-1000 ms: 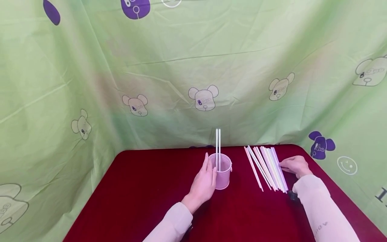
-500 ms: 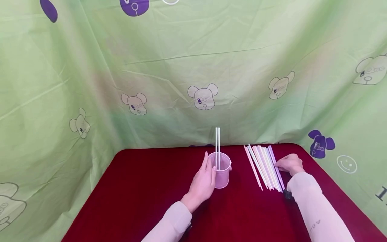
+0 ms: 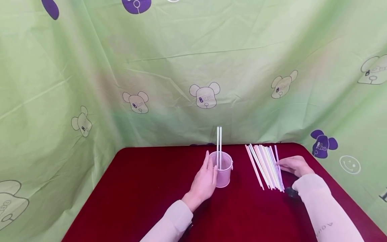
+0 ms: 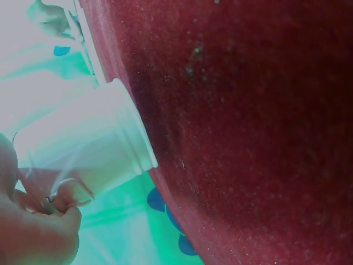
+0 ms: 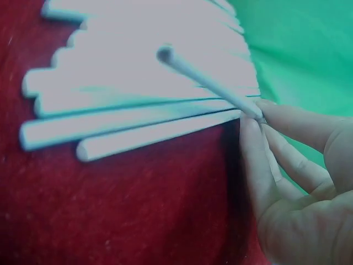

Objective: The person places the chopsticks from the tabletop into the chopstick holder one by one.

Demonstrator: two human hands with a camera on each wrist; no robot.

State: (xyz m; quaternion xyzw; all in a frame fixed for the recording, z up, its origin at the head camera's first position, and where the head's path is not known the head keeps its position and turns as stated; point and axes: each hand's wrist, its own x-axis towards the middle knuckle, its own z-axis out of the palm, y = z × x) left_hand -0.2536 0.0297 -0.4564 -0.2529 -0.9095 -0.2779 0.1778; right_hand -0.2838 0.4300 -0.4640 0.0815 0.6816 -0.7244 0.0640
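Note:
A small pink pail (image 3: 223, 178) stands on the dark red cloth with two pale straws (image 3: 219, 143) upright in it. My left hand (image 3: 202, 183) holds its left side, thumb in front; the left wrist view shows the fingers by the wire handle (image 4: 77, 190) of the pail. On the right, my right hand (image 3: 294, 165) pinches a purple straw (image 5: 209, 85) between thumb and fingertips. One end of that straw is tilted up over the pile of pastel straws (image 3: 264, 168), which lies fanned out beside the hand.
The dark red cloth (image 3: 145, 195) covers the table. A green curtain (image 3: 169, 67) printed with bear heads hangs behind and on both sides, close to the table's back edge. The pail stands left of the straw pile.
My right hand first shifts left with the outer straws, pushing the pile closer together. It is now slightly back to the right, with one purple straw angled away from the rest. The left hand stays.

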